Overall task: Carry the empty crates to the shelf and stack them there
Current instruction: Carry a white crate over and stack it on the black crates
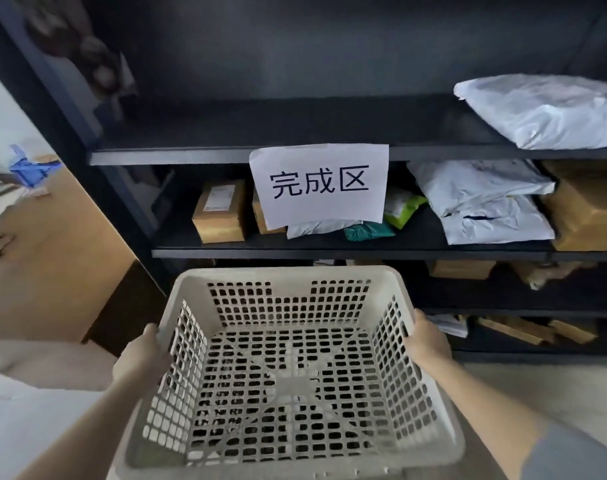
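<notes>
An empty white perforated plastic crate (288,273) is held in front of me at waist height, its far rim close to the black shelf unit (226,155). My left hand (139,358) grips the crate's left rim. On the opposite side, my right hand (428,341) grips the right rim. The crate holds nothing. The upper shelf board is bare on its left and middle, with a white mailer bag (544,112) at the right.
A paper sign (319,185) hangs from the upper shelf edge. The middle shelf carries cardboard boxes (220,211) and poly mailer bags (482,199). Lower shelves hold more parcels (523,329). A tan wall panel (53,254) stands to the left.
</notes>
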A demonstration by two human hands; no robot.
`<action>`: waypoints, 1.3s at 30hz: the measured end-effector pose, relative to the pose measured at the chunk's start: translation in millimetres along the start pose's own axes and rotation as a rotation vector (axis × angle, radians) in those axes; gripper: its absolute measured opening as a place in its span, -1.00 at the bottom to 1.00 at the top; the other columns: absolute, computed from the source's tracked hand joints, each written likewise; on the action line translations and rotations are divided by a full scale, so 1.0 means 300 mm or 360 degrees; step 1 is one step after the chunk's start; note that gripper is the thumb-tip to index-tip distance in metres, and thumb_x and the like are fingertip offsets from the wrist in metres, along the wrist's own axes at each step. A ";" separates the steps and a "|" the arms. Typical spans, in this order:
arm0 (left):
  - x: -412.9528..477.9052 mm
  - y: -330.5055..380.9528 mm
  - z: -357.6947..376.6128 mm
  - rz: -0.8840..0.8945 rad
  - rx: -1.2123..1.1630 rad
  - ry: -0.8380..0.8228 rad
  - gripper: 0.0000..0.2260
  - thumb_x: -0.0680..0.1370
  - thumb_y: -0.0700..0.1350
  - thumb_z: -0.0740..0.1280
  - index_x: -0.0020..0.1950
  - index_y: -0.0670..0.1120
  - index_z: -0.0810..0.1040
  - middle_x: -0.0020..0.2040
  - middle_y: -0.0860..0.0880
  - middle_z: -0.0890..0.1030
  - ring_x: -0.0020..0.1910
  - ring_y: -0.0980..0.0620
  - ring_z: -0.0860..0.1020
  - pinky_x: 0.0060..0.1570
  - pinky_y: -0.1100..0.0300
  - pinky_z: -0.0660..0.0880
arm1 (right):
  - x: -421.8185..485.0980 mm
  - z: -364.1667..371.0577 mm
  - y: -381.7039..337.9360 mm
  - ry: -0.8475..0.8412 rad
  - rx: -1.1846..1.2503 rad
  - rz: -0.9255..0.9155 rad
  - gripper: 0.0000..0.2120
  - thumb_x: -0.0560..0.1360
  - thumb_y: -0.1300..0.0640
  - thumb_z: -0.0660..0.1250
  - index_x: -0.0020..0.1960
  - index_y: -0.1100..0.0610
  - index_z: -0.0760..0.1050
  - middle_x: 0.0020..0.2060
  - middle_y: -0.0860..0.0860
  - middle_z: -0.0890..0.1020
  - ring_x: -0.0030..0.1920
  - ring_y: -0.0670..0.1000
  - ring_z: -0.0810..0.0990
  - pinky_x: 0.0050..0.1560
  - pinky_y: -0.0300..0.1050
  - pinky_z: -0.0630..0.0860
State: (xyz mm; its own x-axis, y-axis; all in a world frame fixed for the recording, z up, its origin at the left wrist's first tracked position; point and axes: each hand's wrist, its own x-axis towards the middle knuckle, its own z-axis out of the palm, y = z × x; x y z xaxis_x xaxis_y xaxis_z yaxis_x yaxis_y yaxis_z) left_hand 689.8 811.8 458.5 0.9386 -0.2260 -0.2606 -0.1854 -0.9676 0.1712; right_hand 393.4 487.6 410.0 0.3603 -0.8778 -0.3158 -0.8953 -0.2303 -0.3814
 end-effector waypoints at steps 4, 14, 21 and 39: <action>0.154 -0.007 0.030 0.0011 -0.0062 -0.0058 -0.57 0.46 -0.34 0.23 0.31 -0.08 0.34 -0.32 -0.07 0.46 -0.41 -0.01 0.45 -0.52 0.21 0.31 | -0.031 0.056 -0.075 -0.0009 0.0098 0.0124 -0.39 0.55 0.37 0.12 0.54 0.06 0.09 0.25 0.15 0.56 -0.33 0.06 0.56 -0.47 -0.18 0.39; 0.380 -0.056 0.171 -0.0001 -0.0042 -0.0161 -0.56 0.44 -0.35 0.18 0.29 -0.05 0.32 -0.31 -0.09 0.48 -0.37 -0.08 0.51 -0.49 0.18 0.38 | 0.011 0.227 -0.184 0.0039 0.0276 0.0274 -0.46 0.57 0.40 0.09 0.52 0.14 0.16 0.23 0.21 0.56 -0.42 -0.09 0.46 -0.56 -0.30 0.26; 0.433 -0.105 0.257 -0.0073 -0.0019 -0.0230 -0.56 0.44 -0.38 0.16 0.26 -0.06 0.31 -0.34 -0.09 0.45 -0.41 -0.07 0.47 -0.52 0.19 0.34 | 0.069 0.350 -0.185 -0.0006 0.0329 0.0204 -0.49 0.56 0.43 0.08 0.47 0.18 0.20 0.17 0.29 0.58 -0.50 -0.06 0.42 -0.74 -0.41 0.23; 0.440 -0.115 0.276 -0.0019 -0.0039 -0.0317 -0.55 0.44 -0.42 0.13 0.29 -0.11 0.29 -0.36 -0.08 0.44 -0.38 -0.13 0.52 -0.43 0.11 0.47 | 0.098 0.398 -0.164 0.0009 0.0060 0.0296 -0.45 0.59 0.31 0.10 0.54 0.12 0.07 -0.13 0.25 0.63 -0.47 0.10 0.44 -0.51 -0.16 0.31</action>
State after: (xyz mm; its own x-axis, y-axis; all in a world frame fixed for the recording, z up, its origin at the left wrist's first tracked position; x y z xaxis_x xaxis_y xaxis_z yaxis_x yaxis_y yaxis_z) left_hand 795.9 806.0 339.4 0.8643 -0.2344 -0.4450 -0.1651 -0.9680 0.1891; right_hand 479.4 523.1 315.8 0.1882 -0.9060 -0.3790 -0.9357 -0.0481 -0.3496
